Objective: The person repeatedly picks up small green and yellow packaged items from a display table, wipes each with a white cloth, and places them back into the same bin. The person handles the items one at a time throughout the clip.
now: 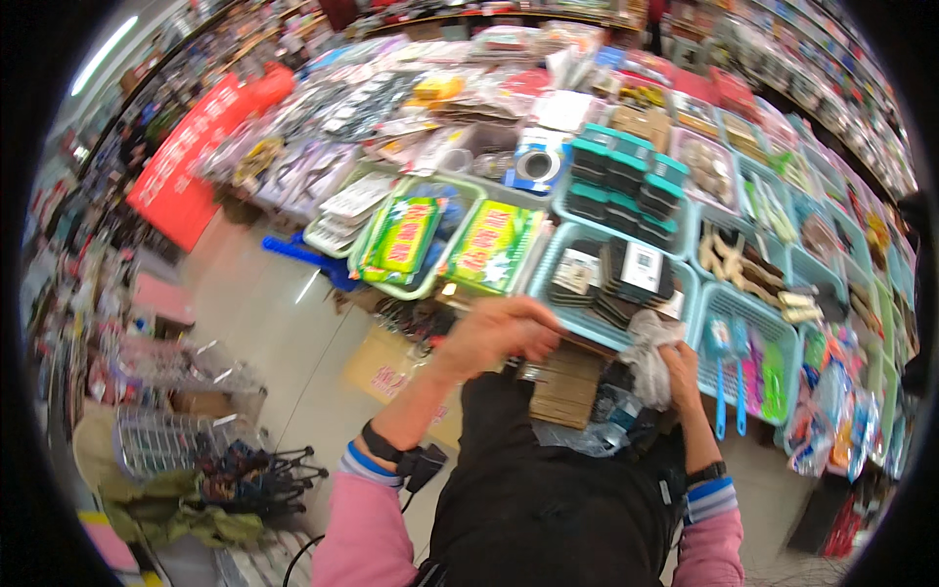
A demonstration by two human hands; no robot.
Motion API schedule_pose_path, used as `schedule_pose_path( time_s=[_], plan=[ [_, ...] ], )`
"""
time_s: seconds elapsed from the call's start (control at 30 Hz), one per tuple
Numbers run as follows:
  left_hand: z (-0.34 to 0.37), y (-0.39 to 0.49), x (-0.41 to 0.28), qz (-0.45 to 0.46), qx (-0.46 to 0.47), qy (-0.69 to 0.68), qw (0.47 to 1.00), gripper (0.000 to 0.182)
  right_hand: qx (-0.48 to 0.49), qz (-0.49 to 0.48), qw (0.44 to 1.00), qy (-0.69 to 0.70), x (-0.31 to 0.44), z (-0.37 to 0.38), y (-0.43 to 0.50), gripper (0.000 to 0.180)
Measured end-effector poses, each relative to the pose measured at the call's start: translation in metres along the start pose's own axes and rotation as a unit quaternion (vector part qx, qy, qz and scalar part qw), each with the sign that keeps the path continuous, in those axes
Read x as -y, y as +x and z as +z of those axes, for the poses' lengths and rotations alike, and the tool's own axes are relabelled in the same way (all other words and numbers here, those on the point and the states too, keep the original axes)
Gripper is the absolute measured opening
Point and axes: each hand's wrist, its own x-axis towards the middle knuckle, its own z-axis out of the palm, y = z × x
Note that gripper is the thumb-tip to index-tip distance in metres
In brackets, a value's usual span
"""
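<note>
In my right hand [681,370] is a crumpled whitish cloth [649,359], held against the front right corner of a light-blue plastic basket [579,326]. That basket holds stacks of dark, flat packs with white labels. My left hand [506,326] is at the basket's front left edge, its fingers bent; whether it touches the rim or holds anything small cannot be told. Left of it, yellow-green packets [490,238] lie in a pale basket, with more green packets [403,238] in the basket beside. Behind, teal-and-black packs [623,176] are stacked in another blue basket.
A blue basket [708,381] with long-handled brushes stands at the right. Below the display edge are brown cardboard [563,385] and clear plastic wrapping [587,436]. A blue plastic handle [293,249] juts out at the left. A red banner [194,161] and a wire basket [158,440] stand further left.
</note>
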Motion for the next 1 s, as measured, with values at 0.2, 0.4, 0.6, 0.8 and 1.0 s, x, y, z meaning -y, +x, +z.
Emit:
schedule_pose_path(
  time_s=[0.2, 0.4, 0.6, 0.8, 1.0],
  plan=[
    [0.116, -0.001, -0.078, 0.273, 0.432, -0.066, 0.857, 0.039, 0.001, -0.037, 0.998, -0.058, 0.005, 0.001, 0.001, 0.037],
    [0.151, -0.01, -0.086, 0.19, 0.52, -0.195, 0.81, 0.049, 0.003, -0.062, 0.996, -0.057, -0.003, -0.002, 0.003, 0.035],
    [0.149, -0.009, -0.078, 0.161, 0.526, -0.155, 0.821, 0.048, 0.027, -0.051, 0.998, -0.021, -0.017, -0.01, 0.013, 0.037],
    [0.147, -0.009, -0.078, 0.168, 0.519, -0.171, 0.82, 0.045, 0.044, -0.062, 0.997, 0.034, -0.028, -0.014, 0.015, 0.034],
    [0.134, -0.008, -0.075, 0.176, 0.485, -0.027, 0.856, 0.036, 0.027, -0.037, 0.999, 0.027, -0.028, -0.014, 0.017, 0.033]
  ],
)
